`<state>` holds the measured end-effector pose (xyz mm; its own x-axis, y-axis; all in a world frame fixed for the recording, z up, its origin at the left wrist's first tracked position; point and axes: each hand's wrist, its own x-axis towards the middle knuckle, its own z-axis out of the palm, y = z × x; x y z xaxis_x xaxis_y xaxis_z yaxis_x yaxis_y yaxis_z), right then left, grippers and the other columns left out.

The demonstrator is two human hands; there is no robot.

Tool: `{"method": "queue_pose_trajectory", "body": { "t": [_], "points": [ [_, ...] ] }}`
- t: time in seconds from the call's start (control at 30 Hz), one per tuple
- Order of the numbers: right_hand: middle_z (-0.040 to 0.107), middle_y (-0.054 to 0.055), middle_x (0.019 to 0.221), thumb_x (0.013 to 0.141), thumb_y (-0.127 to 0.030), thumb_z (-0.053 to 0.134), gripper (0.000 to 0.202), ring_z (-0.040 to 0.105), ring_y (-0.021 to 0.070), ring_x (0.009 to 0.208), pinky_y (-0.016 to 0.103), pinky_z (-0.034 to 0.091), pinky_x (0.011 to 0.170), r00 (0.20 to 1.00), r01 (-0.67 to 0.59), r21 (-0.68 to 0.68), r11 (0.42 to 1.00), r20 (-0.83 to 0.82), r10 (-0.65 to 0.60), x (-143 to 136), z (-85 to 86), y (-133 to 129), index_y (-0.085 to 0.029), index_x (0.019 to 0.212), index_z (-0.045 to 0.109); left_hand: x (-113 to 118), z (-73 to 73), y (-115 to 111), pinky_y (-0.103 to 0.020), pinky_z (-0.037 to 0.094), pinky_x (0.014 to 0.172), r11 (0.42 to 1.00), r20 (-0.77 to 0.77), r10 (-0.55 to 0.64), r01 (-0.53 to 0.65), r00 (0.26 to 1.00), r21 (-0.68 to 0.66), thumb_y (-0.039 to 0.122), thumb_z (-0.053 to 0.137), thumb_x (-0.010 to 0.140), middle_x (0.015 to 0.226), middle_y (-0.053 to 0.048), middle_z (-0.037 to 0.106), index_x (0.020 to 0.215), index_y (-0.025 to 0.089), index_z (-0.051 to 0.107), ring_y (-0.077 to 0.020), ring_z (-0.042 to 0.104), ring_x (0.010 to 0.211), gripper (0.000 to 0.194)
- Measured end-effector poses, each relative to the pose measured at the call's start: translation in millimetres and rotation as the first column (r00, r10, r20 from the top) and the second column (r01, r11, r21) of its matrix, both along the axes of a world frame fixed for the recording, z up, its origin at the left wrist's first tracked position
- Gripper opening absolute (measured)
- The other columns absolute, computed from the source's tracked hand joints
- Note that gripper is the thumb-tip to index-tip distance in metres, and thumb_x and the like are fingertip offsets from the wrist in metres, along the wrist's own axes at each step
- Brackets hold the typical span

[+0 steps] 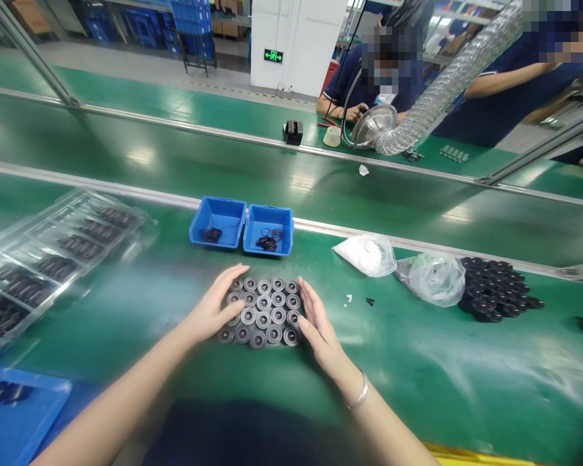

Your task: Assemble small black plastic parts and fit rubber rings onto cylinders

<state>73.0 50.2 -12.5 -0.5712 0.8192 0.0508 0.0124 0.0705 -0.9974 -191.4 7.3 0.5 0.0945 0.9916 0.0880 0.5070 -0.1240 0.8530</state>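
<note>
Several round dark grey parts with ringed tops stand in close rows on the green work surface. My left hand lies along the left side of this block, its thumb over the parts at that edge and its fingers stretched out. At the right side my right hand rests against the edge parts, fingers extended and thumb apart. Between them the two hands frame the block, and neither is closed around a single part. A silver bangle circles my right wrist.
Behind the block stand two blue bins with thin black rings. Clear trays of dark parts lie left. Rightward are a bag of white pieces, a clear bag and piled black parts. Co-workers sit beyond a metal rail.
</note>
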Motion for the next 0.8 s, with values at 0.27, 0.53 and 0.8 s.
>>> {"method": "queue_pose_trajectory", "body": {
  "t": [0.27, 0.53, 0.8],
  "points": [
    [0.012, -0.001, 0.158, 0.097, -0.040, 0.041, 0.057, 0.010, 0.0194, 0.145, 0.047, 0.010, 0.120, 0.998, 0.008, 0.032, 0.999, 0.062, -0.010, 5.9, 2.4, 1.8, -0.033, 0.148, 0.016, 12.5, 4.8, -31.8, -0.066, 0.019, 0.110, 0.989, -0.301, -0.079, 0.112, 0.950, 0.092, 0.062, 0.077, 0.056, 0.157, -0.019, 0.003, 0.150, 0.023, 0.001, -0.0434, 0.000, 0.143, 0.127],
    [0.016, 0.000, 0.157, 0.097, -0.040, 0.041, 0.054, 0.014, 0.0194, 0.144, 0.048, 0.011, 0.120, 0.998, 0.025, 0.018, 1.000, 0.055, -0.026, 1.9, 2.9, 9.0, -0.032, 0.147, 0.022, 32.7, -1.3, -28.0, -0.062, 0.020, 0.112, 0.988, -0.334, 0.027, 0.026, 0.942, 0.152, 0.054, 0.070, 0.072, 0.156, -0.017, 0.012, 0.150, 0.024, 0.006, -0.0383, 0.006, 0.144, 0.105],
    [0.031, 0.002, 0.151, 0.098, -0.039, 0.039, 0.047, 0.027, 0.0212, 0.140, 0.049, 0.020, 0.118, 0.978, -0.033, 0.130, 0.991, 0.209, 0.005, -0.7, 25.7, 32.3, -0.031, 0.144, 0.030, 0.0, 7.0, -13.4, -0.054, 0.023, 0.114, 0.992, 0.055, 0.104, -0.108, 0.993, 0.068, 0.067, 0.048, 0.081, 0.156, -0.013, 0.016, 0.147, 0.023, 0.022, -0.0336, 0.017, 0.143, 0.084]
  ]
}}
